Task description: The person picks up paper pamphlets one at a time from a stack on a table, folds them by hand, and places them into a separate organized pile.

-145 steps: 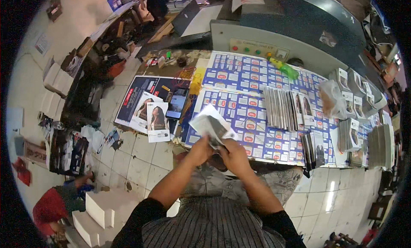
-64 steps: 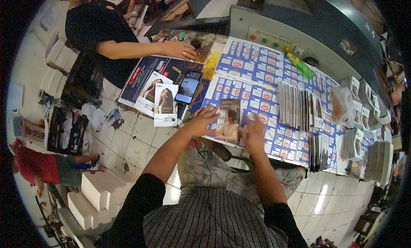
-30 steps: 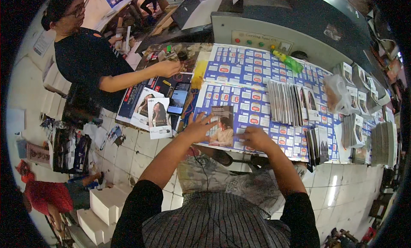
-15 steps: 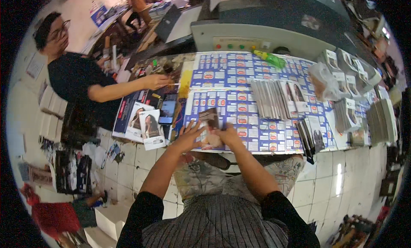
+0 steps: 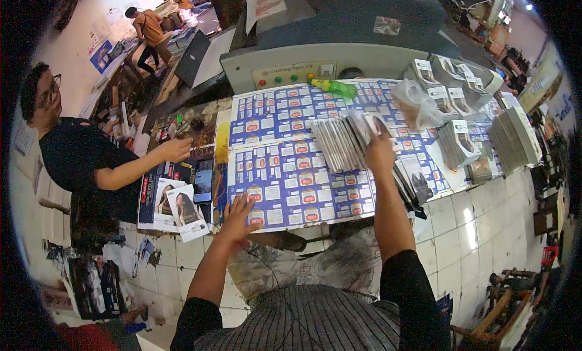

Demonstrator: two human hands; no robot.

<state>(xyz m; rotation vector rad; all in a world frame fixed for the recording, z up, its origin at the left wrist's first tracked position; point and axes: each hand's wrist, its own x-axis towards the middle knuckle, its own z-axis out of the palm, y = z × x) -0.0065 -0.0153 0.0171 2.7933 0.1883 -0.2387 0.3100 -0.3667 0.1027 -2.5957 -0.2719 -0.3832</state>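
My left hand (image 5: 240,221) lies on the blue-and-white printed sheet (image 5: 279,190) near the table's front edge, fingers spread, holding nothing. My right hand (image 5: 380,150) reaches to the right end of a row of thin flat cartons (image 5: 338,146) leaning on one another. Its fingers close on a flat printed carton (image 5: 366,125) there, slightly blurred; the thumb side is partly hidden. Just right of that wrist, dark flat cartons (image 5: 418,180) lie fanned at the table edge.
Bundled cartons (image 5: 454,96), a clear plastic bag (image 5: 418,105) and a tall stack (image 5: 515,142) stand on the right. A green bottle (image 5: 334,88) lies by the grey machine (image 5: 273,72). On the left, a co-worker's hand (image 5: 177,150) hovers near a phone (image 5: 204,182) and two picture boxes (image 5: 188,211).
Both hands were on a brown printed carton at the front left. The right hand has moved right to the carton row; the left stays flat on the sheet. The view has swung right.
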